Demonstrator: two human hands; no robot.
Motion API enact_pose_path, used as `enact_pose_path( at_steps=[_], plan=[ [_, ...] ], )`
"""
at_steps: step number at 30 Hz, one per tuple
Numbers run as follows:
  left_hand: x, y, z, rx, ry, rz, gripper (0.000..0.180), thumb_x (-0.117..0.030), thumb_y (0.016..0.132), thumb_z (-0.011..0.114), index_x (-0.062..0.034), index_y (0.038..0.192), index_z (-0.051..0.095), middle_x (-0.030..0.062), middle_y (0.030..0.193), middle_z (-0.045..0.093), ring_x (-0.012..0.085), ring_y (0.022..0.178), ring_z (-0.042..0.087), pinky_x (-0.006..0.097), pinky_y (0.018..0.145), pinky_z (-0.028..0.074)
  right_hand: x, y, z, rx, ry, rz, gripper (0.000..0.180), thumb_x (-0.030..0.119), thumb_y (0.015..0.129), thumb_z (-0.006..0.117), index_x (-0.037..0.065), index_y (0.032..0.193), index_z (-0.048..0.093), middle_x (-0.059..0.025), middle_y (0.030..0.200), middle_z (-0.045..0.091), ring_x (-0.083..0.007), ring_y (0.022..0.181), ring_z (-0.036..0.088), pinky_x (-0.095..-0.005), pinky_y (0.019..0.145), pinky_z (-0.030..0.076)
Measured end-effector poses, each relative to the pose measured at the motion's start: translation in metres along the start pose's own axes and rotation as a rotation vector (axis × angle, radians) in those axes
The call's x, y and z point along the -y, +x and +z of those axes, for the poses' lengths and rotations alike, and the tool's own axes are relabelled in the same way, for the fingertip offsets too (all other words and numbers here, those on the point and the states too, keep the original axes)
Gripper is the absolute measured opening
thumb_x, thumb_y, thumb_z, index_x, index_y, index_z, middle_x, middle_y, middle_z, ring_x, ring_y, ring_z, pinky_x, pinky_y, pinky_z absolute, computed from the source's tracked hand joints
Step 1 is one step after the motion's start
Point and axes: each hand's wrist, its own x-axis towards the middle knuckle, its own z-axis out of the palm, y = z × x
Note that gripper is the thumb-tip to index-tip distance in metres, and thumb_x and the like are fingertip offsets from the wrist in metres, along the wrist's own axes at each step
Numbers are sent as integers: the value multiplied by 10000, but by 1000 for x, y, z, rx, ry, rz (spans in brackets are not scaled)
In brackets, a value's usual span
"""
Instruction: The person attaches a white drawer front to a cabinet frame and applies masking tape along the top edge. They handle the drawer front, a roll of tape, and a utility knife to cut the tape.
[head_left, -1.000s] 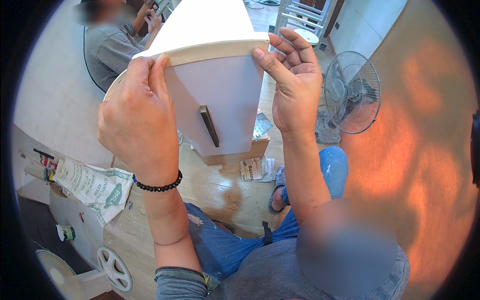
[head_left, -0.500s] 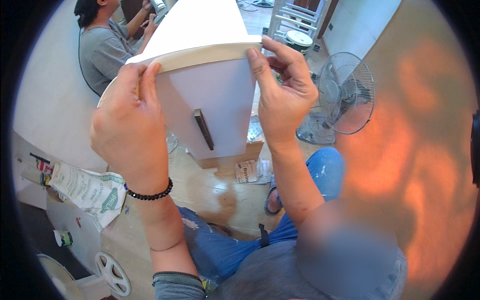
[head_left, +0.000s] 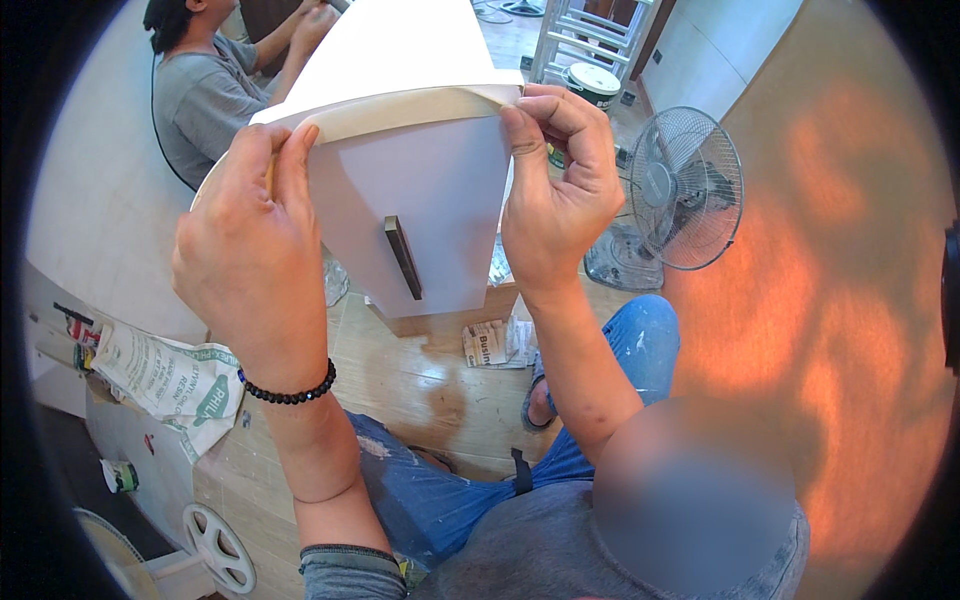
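A white cabinet [head_left: 410,215] with a dark bar handle [head_left: 403,257] on its front is seen close under the camera, standing on the wooden floor [head_left: 420,375]. Along its upper front edge a thin pale film [head_left: 400,108] is lifted away from the panel. The film's long axis runs from side to side, across the view, and it lies directly between the two hands, just beyond the fingertips of each. Its left end is pinched by the left hand [head_left: 245,255], thumb and forefinger closed narrowly on the strip at the cabinet's left corner; a black bead bracelet [head_left: 290,388] is worn at that wrist. Its right end is gripped by the right hand [head_left: 555,195], whose curled fingers are shut on the film at the right corner, where the sheet is seen folded up off the edge. Both hands are about equally near the film, each holding one end, with the panel hanging below them. To the right a standing fan [head_left: 685,190] is set on the floor; beyond the cabinet a white bucket [head_left: 592,85] is seen beside a stepladder [head_left: 590,35]. A folded newspaper [head_left: 495,342] lies by the cabinet's base, and a printed sack [head_left: 165,375] at the lower left. Another person in a grey shirt [head_left: 205,95] is seated behind the cabinet, at upper left.
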Motion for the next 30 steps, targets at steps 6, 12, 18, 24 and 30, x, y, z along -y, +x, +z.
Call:
enact_pose_path(
  at_steps=[6,12,18,24,30],
  plan=[
    [5,1,0,-38,-3,19,218,-383,949,727,-167,933,757,89,800,744,305,667,720,381,570,533,6,1,2,-7,-15,17,91,26,889,778,-1,953,720,-99,998,686,-178,888,634,-301,783,527],
    [2,1,0,-21,-6,-12,226,-394,949,724,-171,941,754,99,790,737,319,676,721,388,572,534,7,5,3,-15,-8,70,95,34,882,789,-5,952,738,-96,989,682,-168,868,626,-296,776,524],
    [1,1,-1,-25,23,15,221,-385,961,713,-168,939,755,91,790,744,310,673,727,384,575,541,7,6,2,-21,8,95,99,41,874,800,-7,941,745,-91,965,691,-158,837,640,-294,776,531],
    [1,0,-1,-9,42,22,228,-381,968,705,-160,931,750,89,788,743,306,671,726,381,573,540,6,8,1,3,24,101,109,42,876,796,-8,943,727,-81,961,693,-150,822,648,-289,764,532],
    [-1,0,-1,-15,63,21,229,-390,962,711,-168,936,762,86,781,744,301,665,726,381,570,540,9,6,5,-31,1,137,231,73,867,820,11,1040,682,-72,999,687,-137,807,664,-272,726,524]
  ],
)
